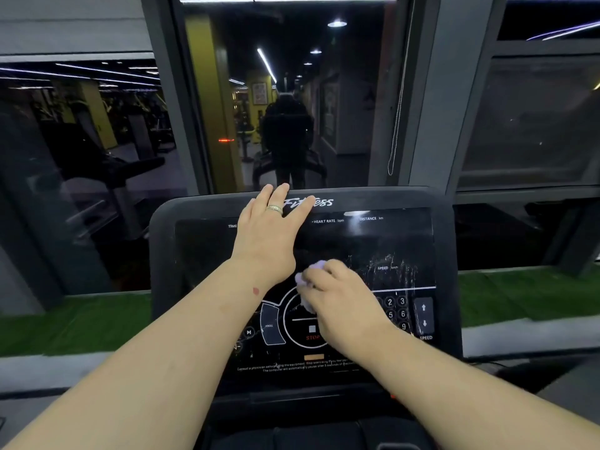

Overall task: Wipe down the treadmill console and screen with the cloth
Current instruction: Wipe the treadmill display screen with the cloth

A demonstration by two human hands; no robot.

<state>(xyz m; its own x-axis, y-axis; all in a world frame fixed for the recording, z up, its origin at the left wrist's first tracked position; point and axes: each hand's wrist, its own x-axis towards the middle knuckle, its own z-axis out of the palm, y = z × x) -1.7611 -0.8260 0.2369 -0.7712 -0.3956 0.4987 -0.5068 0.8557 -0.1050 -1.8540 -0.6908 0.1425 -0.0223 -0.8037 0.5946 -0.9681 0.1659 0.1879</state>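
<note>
Two bare forearms reach forward from the bottom of the head view toward a black treadmill console that fills the middle of the scene. The right hand sits nearest, low on the console face, its fingers curled around a small, crumpled pale lilac cloth and pressing it against the glossy panel just above a circular control ring marked STOP in red. Only a wad of the cloth shows past the knuckles, bunched and soft-looking. To the right of this hand are a number keypad and a pair of speed arrows. Higher up, the left hand lies flat with fingers spread and straight, palm against the dark screen, fingertips reaching the top edge beside a white logo; a ring is on one finger. The screen is switched off and shiny, with white labels for time, heart rate, distance and speed, and streaky pale smears on its right half near the speed label. Beyond the console runs a strip of green artificial turf, then tall dark windows in grey frames, reflecting ceiling light strips, yellow columns, gym machines and a dim standing figure.
</note>
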